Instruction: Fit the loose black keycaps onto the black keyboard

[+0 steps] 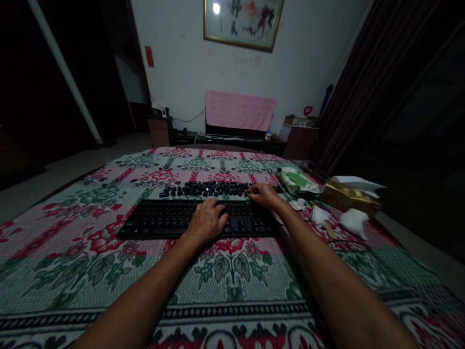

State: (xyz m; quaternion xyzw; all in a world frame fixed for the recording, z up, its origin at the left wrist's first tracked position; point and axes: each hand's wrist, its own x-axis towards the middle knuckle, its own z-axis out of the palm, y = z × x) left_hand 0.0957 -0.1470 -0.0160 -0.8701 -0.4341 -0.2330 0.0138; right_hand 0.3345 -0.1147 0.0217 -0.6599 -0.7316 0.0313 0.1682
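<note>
A black keyboard (163, 218) without its keycaps in many places lies on the patterned cloth before me. My left hand (209, 218) rests on its middle, fingers bent loosely and apart, thumb out to the side. Behind the keyboard, loose black keycaps (203, 188) are spread in a long, crowded band. At the right part of that band is my right hand (264, 195), thumb and fingertips pinched together on what looks like a keycap, though the piece itself is mostly hidden.
To the right lie a green-and-white tissue pack (298, 182), a gold box (348, 194) and crumpled white tissue (354, 222). A thin dark cable (350, 242) runs near them. The floral cloth (101, 276) covers the surface. A pink towel (240, 110) hangs beyond.
</note>
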